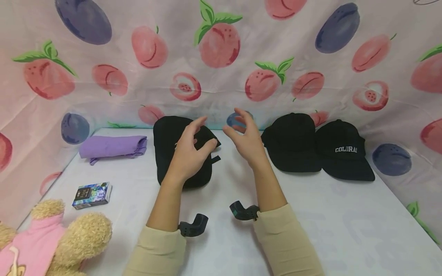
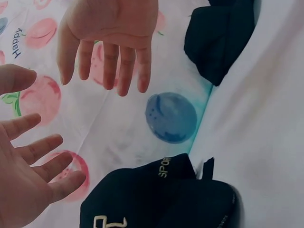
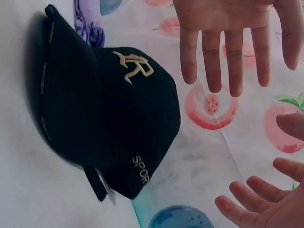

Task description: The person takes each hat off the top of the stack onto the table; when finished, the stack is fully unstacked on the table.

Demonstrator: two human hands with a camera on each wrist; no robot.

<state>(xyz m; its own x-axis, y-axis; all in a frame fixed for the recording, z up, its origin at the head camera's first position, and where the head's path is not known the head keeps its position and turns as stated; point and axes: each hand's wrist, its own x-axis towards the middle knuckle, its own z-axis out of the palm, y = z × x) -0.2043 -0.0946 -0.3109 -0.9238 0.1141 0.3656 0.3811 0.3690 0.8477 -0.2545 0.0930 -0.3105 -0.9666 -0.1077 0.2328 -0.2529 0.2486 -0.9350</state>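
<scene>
Both hands are raised in mid-air, palms facing each other across a gap, fingers spread and loosely bent. The left hand (image 1: 188, 153) is held above a black baseball cap (image 1: 165, 149) and partly covers it in the head view. My right hand (image 1: 246, 140) hovers to the right of that cap, holding nothing. In the right wrist view the cap (image 3: 137, 99) shows a gold letter R and gold lettering on its side, its brim toward me and a strap end sticking out. In the left wrist view the left hand (image 2: 23, 175) is likewise bare of any object.
Two more black caps, a plain one (image 1: 293, 142) and one with white lettering (image 1: 345, 153), lie at the right. Folded purple cloth (image 1: 112, 146), a small patterned box (image 1: 92, 194) and a plush toy (image 1: 38, 245) are at the left. A fruit-print curtain (image 1: 221, 84) backs the white table (image 1: 345, 226).
</scene>
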